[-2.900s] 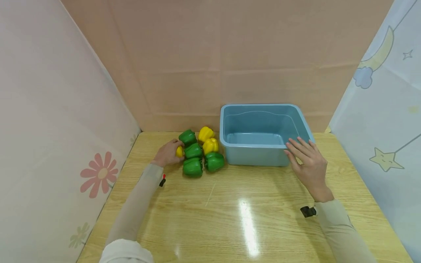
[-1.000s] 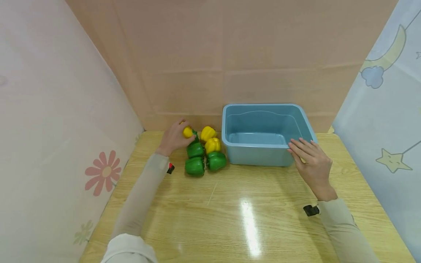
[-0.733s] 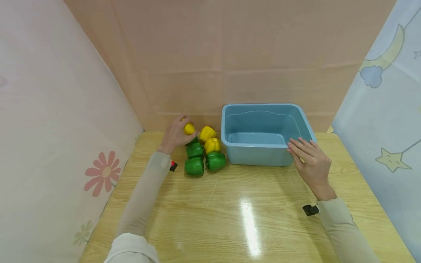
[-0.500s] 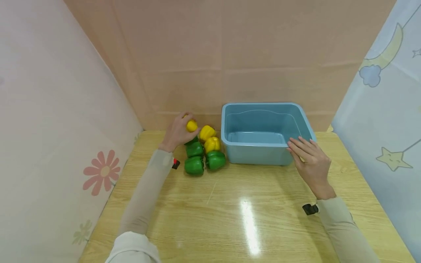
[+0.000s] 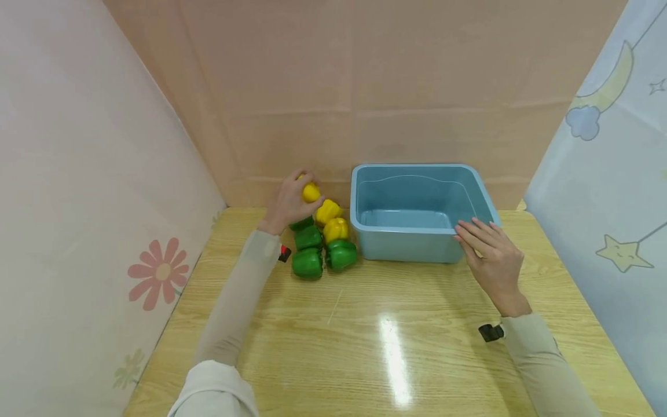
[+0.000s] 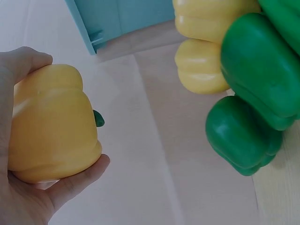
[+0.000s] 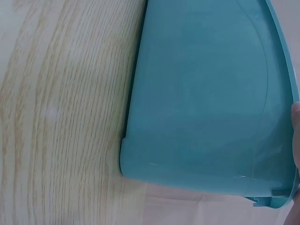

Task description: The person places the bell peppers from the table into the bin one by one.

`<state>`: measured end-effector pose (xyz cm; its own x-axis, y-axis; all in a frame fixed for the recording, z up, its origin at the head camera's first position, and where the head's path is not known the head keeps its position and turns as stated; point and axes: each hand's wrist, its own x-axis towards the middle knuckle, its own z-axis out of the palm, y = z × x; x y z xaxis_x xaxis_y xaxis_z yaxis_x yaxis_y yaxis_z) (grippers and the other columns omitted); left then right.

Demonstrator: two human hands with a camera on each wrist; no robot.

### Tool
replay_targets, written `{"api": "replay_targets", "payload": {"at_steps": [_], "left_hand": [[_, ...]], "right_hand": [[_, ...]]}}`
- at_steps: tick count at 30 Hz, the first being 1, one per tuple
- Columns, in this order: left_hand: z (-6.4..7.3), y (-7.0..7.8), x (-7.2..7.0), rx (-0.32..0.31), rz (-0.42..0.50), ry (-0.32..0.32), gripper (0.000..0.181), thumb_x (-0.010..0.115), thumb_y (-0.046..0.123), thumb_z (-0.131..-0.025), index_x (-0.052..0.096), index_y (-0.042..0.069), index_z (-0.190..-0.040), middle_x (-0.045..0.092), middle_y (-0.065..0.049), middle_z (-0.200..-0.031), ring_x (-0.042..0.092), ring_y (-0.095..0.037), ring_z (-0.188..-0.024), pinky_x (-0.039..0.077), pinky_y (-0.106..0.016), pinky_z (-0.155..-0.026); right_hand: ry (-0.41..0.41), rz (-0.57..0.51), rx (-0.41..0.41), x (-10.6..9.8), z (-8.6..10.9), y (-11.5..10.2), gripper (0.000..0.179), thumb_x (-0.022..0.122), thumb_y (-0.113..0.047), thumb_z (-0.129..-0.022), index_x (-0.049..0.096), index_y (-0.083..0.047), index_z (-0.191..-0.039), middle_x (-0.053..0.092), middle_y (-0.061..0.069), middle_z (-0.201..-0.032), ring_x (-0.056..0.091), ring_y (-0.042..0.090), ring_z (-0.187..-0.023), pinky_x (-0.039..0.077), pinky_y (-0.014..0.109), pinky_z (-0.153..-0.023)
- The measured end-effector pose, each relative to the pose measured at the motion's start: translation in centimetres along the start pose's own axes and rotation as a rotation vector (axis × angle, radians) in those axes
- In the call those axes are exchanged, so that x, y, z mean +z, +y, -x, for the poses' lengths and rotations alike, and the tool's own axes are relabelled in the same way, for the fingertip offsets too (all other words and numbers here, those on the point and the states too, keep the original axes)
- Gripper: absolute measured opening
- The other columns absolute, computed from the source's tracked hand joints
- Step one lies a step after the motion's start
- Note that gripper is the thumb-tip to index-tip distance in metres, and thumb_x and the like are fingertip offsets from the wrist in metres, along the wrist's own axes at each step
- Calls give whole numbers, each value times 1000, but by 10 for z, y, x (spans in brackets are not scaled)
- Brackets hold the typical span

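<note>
My left hand (image 5: 288,201) grips a yellow bell pepper (image 6: 54,124), thumb on one side and fingers on the other. In the left wrist view its green stem points away from the palm. The hand is raised near the back wall, above a cluster of peppers. Below it lie two yellow bell peppers (image 5: 336,230) and several green bell peppers (image 5: 307,263); the rearmost green one (image 5: 302,223) is partly hidden by the hand. My right hand (image 5: 492,258) rests with straight fingers on the front right rim of a blue plastic bin (image 5: 406,246).
The bin stands right of the peppers on a wooden table (image 5: 333,347), close to the brown back wall (image 5: 417,87). Patterned side walls bound the table left (image 5: 104,174) and right (image 5: 599,191). Each wrist carries a small black device.
My left hand has lifted the yellow pepper from the left of the cluster and carried it up, back and to the right, over the rear green pepper. The right hand stays at the rim.
</note>
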<state>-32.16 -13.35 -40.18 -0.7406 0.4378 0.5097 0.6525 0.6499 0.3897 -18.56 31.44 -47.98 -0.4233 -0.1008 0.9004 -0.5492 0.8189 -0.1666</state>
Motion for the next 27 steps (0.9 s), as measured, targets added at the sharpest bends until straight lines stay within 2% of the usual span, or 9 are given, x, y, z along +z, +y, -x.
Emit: {"api": "replay_targets", "payload": {"at_steps": [3,8,11,20,27], "left_hand": [[-4,2,0,12,19,-5,30,81,26,-94,72,6,-114,65,-12,-118,62,-27,-90,56,-40,-80],[-6,6,-1,15,23,-2,31,82,26,-93,72,6,-114,64,-12,-118,63,-27,-90,57,-39,-80],[-8,9,-2,15,7,1,31,82,29,-94,71,8,-114,65,-11,-118,63,-26,-88,57,-38,-77],[-18,21,1,7,38,18,29,84,22,-92,72,7,-114,63,-11,-118,61,-25,-91,57,-37,-79],[-26,33,4,-11,11,-8,30,82,28,-93,71,12,-116,63,-8,-126,64,-23,-91,59,-36,-78]], "right_hand": [[6,-3,0,0,1,0,42,90,-6,-78,82,-11,-120,80,13,-115,76,45,-106,55,65,-102],[15,-17,3,1,2,-1,29,85,-19,-90,83,-9,-118,80,14,-114,76,46,-105,54,65,-102],[21,-30,9,0,2,-1,28,81,-26,-95,83,-9,-118,80,16,-113,76,47,-105,54,65,-104],[28,-12,11,-1,-2,-2,33,75,-36,-99,83,-9,-116,81,15,-112,77,47,-104,54,60,-106],[30,-28,9,-2,-1,-4,31,77,-32,-98,83,-10,-118,80,14,-115,77,47,-104,53,56,-110]]}}
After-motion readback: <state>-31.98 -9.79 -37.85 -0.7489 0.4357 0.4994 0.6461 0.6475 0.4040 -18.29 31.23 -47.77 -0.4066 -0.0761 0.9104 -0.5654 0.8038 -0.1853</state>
